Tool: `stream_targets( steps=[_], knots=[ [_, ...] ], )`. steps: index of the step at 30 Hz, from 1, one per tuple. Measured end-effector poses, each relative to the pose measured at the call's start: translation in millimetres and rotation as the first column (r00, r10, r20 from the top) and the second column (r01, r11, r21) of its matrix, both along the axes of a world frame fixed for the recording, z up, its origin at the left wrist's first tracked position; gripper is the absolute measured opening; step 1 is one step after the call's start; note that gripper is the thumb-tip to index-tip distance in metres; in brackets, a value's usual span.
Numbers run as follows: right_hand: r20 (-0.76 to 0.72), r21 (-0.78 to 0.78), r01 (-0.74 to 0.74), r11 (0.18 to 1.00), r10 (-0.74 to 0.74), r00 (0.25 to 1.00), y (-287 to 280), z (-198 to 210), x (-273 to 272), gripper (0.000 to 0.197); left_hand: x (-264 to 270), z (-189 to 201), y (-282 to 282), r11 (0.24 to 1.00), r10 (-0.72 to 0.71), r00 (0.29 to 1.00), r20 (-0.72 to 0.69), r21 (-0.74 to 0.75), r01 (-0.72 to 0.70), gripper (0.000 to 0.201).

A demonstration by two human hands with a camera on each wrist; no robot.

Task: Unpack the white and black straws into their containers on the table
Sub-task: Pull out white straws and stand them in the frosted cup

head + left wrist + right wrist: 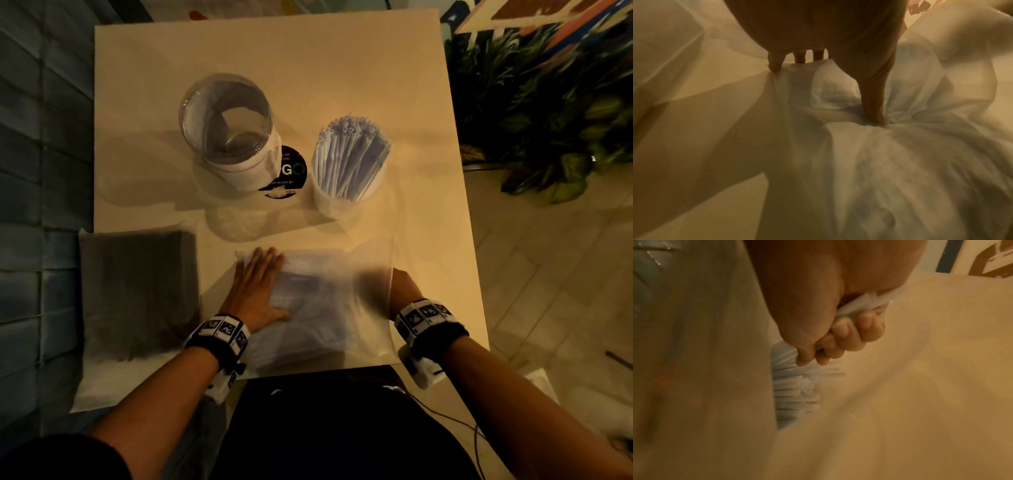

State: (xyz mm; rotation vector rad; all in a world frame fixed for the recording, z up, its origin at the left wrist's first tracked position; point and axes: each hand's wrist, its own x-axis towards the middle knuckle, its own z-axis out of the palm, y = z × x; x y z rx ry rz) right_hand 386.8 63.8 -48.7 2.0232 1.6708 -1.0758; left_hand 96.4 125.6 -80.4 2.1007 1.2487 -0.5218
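Black pack (pixel 137 294) at table's (pixel 239 51) left edge, unopened. White bag (pixel 329 308) partly emptied. Cup (pixel 346 192) holds white straws; jar (pixel 227 137) none. Left hand (pixel 255 291) flat on bag; right hand (pixel 838 337) clenched on straws (pixel 795 391) inside.

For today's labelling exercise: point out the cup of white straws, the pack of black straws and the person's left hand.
cup of white straws (pixel 349 164), head view, on the straw bundle.
pack of black straws (pixel 137 291), head view, pack's middle.
left hand (pixel 255 289), head view, back of hand.

Round black sticker (pixel 288 171) with white lettering on pale worktop (pixel 239 51), partly hidden. Leafy green plant (pixel 548 113) right of worktop. Tiled floor (pixel 548 267) beneath. Blue-grey panelling (pixel 41 137) at left.
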Motion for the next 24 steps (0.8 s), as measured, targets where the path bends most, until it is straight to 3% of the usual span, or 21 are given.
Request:
stream_targets(
  steps=[3,6,14,19,22,24],
  knots=[
    [0.112,-0.051,-0.053,0.997,0.058,0.992,-4,32,8,0.023,1,-1,0,1.000,0.002,1.000,-0.004,0.011,-0.002,0.127],
    [0.174,-0.046,-0.036,0.998,0.044,0.984,-16,36,23,0.021,1,-1,0,1.000,0.019,1.000,0.006,0.007,-0.019,0.127],
    [0.132,0.055,0.305,0.951,-0.310,0.942,-63,31,84,0.030,1,0,1,1.000,0.001,1.000,0.009,0.010,-0.001,0.127],
    [0.024,0.235,0.636,0.735,-0.658,0.752,-87,31,121,0.034,3,3,1,1.000,0.008,1.000,-0.009,0.002,-0.008,0.127],
    [-0.096,0.324,0.704,0.632,-0.718,0.689,-80,44,117,0.041,9,11,4,0.999,0.035,0.999,-0.013,-0.020,-0.035,0.124],
    [-0.253,0.337,0.767,0.546,-0.732,0.632,-62,60,101,0.042,16,21,7,0.997,0.070,0.998,-0.005,-0.041,-0.070,0.122]
  ],
)
